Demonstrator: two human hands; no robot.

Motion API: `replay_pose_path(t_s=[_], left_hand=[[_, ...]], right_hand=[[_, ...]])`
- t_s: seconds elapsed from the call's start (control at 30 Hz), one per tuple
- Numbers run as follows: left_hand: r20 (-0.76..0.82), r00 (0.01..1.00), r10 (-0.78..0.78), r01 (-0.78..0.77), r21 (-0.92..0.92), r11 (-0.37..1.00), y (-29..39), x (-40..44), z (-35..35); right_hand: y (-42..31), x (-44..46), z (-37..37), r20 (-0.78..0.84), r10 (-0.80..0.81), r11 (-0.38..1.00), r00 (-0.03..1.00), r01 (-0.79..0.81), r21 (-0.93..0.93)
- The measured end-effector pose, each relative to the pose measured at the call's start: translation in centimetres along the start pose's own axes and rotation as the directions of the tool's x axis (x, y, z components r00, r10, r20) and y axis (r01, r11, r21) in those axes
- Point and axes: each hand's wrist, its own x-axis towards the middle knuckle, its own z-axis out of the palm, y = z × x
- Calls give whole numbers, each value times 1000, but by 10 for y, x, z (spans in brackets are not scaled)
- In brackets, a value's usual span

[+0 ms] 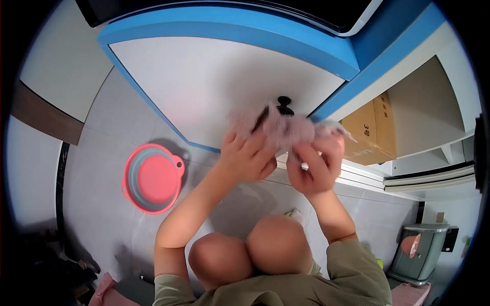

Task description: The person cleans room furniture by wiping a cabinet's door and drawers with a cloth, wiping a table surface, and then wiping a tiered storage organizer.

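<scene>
A crumpled pinkish-grey cloth (pixel 291 128) stretches between my two hands, slightly blurred by motion. My left hand (pixel 248 154) grips the left part of the cloth, with its fingers partly hidden by the folds. Fingers curled, my right hand (pixel 319 162) holds the cloth's right part. Just behind the cloth is a white cabinet door (pixel 194 86) with blue edging and a black knob (pixel 284 103). The cloth covers the lower part of the knob; whether it touches the door I cannot tell.
A pink and grey basin (pixel 155 178) stands on the tiled floor (pixel 109 148) at left. To the right, an open compartment holds a cardboard box (pixel 375 130). A grey-green small cabinet (pixel 419 254) is at lower right. A black-edged object (pixel 229 7) sits atop the blue-edged cabinet. My knees are below my hands.
</scene>
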Motion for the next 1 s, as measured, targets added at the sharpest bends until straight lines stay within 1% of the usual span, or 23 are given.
replay_pose_path(t_s=[0.03, 0.07, 0.1, 0.2, 0.3, 0.4, 0.5, 0.6, 0.63, 0.7, 0.73, 0.8, 0.87, 0.9, 1.0], left_hand=[[13, 999, -47, 47, -9, 999, -1, 3, 5], [27, 995, -95, 96, -17, 995, -5, 5, 10], [-14, 1000, 8, -8, -24, 1000, -14, 6, 19], [-47, 995, -85, 82, -71, 994, -8, -1, 35], [-13, 988, -155, 153, -96, 984, -5, -18, 45], [110, 994, -3, 2, 11, 1000, -13, -23, 41], [100, 995, 15, -28, 134, 991, -15, -22, 44], [-34, 996, -84, 89, 192, 977, -9, -28, 61], [-41, 993, -108, 115, 212, 970, -11, -34, 63], [-56, 986, -156, 165, 253, 953, -14, -49, 67], [3, 985, -173, 166, 260, 951, -17, -64, 71], [115, 972, -206, 168, 273, 947, -26, -100, 75], [178, 962, -207, 148, 294, 944, -39, -127, 68], [210, 956, -206, 136, 305, 942, -42, -127, 60], [196, 952, -234, 165, 314, 935, -46, -115, 44]], right_hand=[[2, 0, 4, 41, 61, 996, 997, -58, -69], [6, -1, 8, 32, 75, 995, 997, -73, -64], [10, -1, 12, 23, 88, 995, 996, -86, -59], [9, -7, 21, 44, 172, 985, 984, -171, -13], [1, -20, 26, 112, 264, 963, 958, -268, 20], [-3, -24, 19, 183, 348, 937, 919, -347, -37], [-1, -21, 12, 159, 263, 957, 952, -236, -171], [1, -33, 19, 136, 215, 937, 967, -165, -308], [1, -38, 21, 160, 186, 930, 969, -121, -349], [1, -46, 24, 261, 189, 935, 947, -93, -342], [1, -51, 26, 313, 188, 938, 931, -76, -338], [2, -69, 35, 422, 213, 953, 881, -92, -290], [-4, -88, 48, 500, 237, 955, 833, -106, -276], [-8, -88, 51, 541, 259, 951, 800, -115, -286], [-15, -71, 54, 485, 270, 958, 832, -179, -226]])
